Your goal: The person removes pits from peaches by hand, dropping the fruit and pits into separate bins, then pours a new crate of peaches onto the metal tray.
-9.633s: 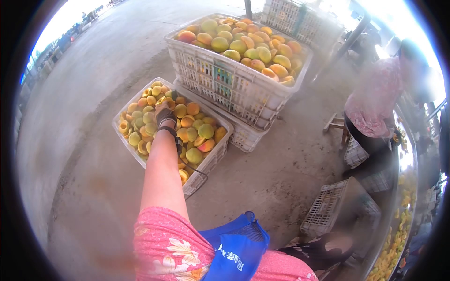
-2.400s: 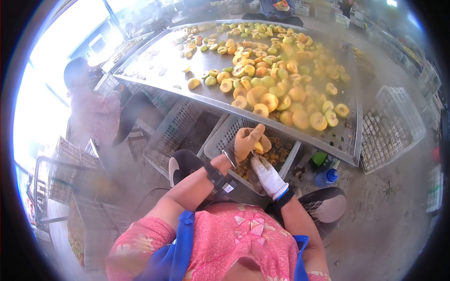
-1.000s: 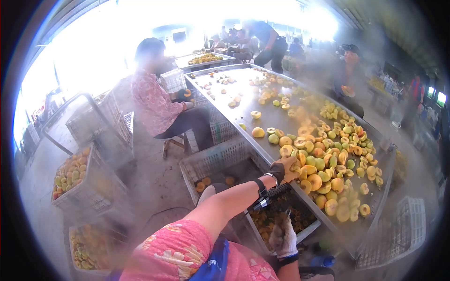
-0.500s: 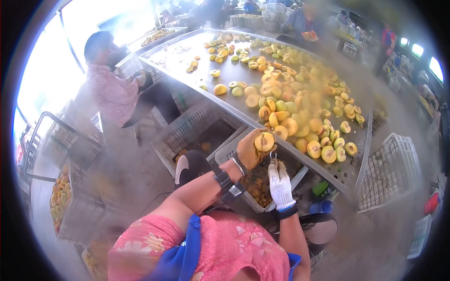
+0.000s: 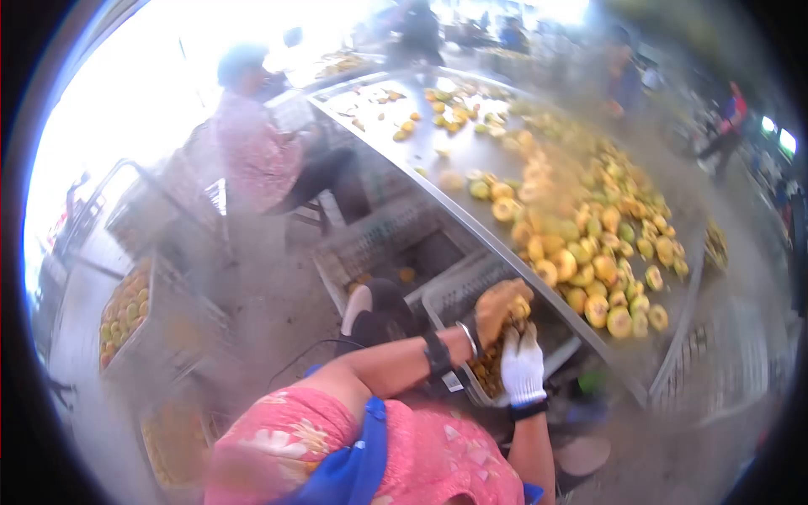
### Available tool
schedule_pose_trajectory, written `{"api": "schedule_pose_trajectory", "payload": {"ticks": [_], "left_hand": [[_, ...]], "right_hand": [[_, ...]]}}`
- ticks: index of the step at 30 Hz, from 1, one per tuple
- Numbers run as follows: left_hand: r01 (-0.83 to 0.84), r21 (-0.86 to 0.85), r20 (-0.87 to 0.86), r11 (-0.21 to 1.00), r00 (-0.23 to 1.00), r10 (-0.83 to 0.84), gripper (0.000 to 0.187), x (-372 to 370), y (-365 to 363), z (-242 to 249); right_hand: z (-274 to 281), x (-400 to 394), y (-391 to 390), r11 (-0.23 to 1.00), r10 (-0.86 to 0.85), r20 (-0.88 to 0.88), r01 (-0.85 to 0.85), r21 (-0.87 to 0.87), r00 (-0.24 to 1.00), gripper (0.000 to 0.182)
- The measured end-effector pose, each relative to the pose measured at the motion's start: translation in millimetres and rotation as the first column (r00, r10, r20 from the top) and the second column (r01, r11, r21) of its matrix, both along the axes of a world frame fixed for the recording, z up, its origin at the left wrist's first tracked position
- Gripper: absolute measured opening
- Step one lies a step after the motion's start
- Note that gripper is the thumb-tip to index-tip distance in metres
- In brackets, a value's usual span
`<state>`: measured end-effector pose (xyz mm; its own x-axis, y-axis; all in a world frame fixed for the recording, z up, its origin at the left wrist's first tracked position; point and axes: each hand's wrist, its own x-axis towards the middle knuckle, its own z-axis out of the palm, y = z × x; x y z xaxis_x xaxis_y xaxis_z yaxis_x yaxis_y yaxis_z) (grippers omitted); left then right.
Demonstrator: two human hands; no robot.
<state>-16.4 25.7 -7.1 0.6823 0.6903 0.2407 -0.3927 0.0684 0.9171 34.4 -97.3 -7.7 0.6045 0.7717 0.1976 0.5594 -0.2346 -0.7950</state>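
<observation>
Peach piece, rounded and yellow, sits clasped in my tan-gloved left hand above the near perforated plastic crate; my white-fabric-gloved right hand meets it, its grip hidden from me.

- The pink top bore pale flowers.
- A blue strap crossed it.
- Silver bangle and dark band ringed the left arm.
- A white glove covered the right hand.

Fruit in left fingers — right fingers beside
</observation>
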Motion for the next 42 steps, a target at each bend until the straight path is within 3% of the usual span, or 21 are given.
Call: {"api": "schedule_pose_trajectory", "payload": {"ticks": [2,3,5,9,10,11,14,15,17,19,20,22,24,28,30,31,32,34,36,38,42], "left_hand": [[-0.083,-0.075,-0.043,0.994,0.996,0.08,0.029,4,3,-1],[-0.057,-0.344,-0.074,0.937,0.997,0.034,0.027,3,-4,13],[-0.075,-0.253,0.121,0.965,0.987,0.108,0.028,10,-5,-1],[-0.074,-0.125,0.226,0.989,0.969,0.101,0.034,3,2,-3],[-0.04,-0.23,0.105,0.972,0.992,0.066,0.04,-4,6,5],[-0.019,-0.345,-0.01,0.938,1.0,0.016,0.045,-12,9,14],[-0.051,-0.447,-0.137,0.893,0.99,-0.012,0.05,-18,21,11],[-0.099,-0.296,-0.114,0.95,0.991,0.068,0.052,-23,20,11],[-0.211,0.024,-0.048,0.977,0.976,0.212,0.055,-31,10,21],[-0.379,0.293,-0.062,0.878,0.908,0.413,0.061,-46,3,46],[-0.347,0.233,-0.13,0.909,0.915,0.382,0.062,-54,4,51],[-0.269,-0.111,-0.177,0.957,0.953,0.247,0.063,-47,14,36],[-0.181,-0.227,0.02,0.957,0.982,0.19,0.063,-53,16,41],[0.003,-0.357,0.179,0.934,0.982,0.066,0.059,-67,23,44],[-0.042,-0.273,0.173,0.961,0.981,0.092,0.055,-61,26,23],[-0.131,-0.2,0.109,0.971,0.982,0.154,0.053,-58,24,18],[-0.216,-0.125,0.043,0.968,0.974,0.223,0.051,-56,22,13],[-0.471,0.139,-0.166,0.871,0.856,0.49,0.047,-89,-31,87],[-0.412,0.309,-0.322,0.857,0.803,0.502,0.047,-112,-44,90],[-0.33,0.36,-0.377,0.873,0.805,0.459,0.047,-124,-43,80],[-0.273,0.357,-0.394,0.893,0.823,0.409,0.046,-126,-38,78]], "right_hand": [[-10,-4,3,0.996,-0.013,0.037,0.01,0.083,0.999,0.051],[-16,-5,4,0.993,-0.002,0.023,-0.001,0.12,1.0,0.054],[-12,-7,5,0.993,0.054,-0.055,-0.048,0.104,0.997,0.061],[-6,-10,5,0.986,0.158,-0.193,-0.146,0.078,0.968,0.059],[-16,-7,5,0.98,0.19,-0.127,-0.181,0.079,0.973,0.064],[-12,-11,9,0.972,0.232,-0.238,-0.215,0.097,0.943,0.065],[-26,-21,19,0.952,0.251,-0.177,-0.21,0.222,0.952,0.062],[-75,9,14,0.9,0.317,0.618,-0.433,0.043,0.72,0.057],[-86,10,15,0.89,0.355,0.565,-0.454,0.038,0.745,0.056],[-79,3,20,0.861,0.395,0.516,-0.502,0.081,0.76,0.051],[-70,-1,21,0.847,0.412,0.492,-0.521,0.103,0.767,0.049],[-51,-11,25,0.776,0.594,0.148,-0.612,0.153,0.791,0.046],[-31,-18,23,0.745,0.665,-0.19,-0.626,0.23,0.722,0.044],[12,-32,17,0.791,0.582,-0.71,-0.479,0.38,0.397,0.042],[22,-38,17,0.831,0.485,-0.863,-0.381,0.405,0.143,0.04],[22,-38,16,0.843,0.459,-0.881,-0.372,0.389,0.119,0.04],[14,-34,16,0.844,0.462,-0.873,-0.379,0.378,0.158,0.039],[-2,-32,15,0.833,0.517,-0.763,-0.434,0.344,0.388,0.038],[-21,-21,13,0.817,0.572,-0.553,-0.486,0.311,0.606,0.037],[-39,-12,13,0.8,0.599,-0.325,-0.525,0.291,0.732,0.036],[-50,-15,17,0.81,0.578,-0.259,-0.504,0.301,0.774,0.037]]}}
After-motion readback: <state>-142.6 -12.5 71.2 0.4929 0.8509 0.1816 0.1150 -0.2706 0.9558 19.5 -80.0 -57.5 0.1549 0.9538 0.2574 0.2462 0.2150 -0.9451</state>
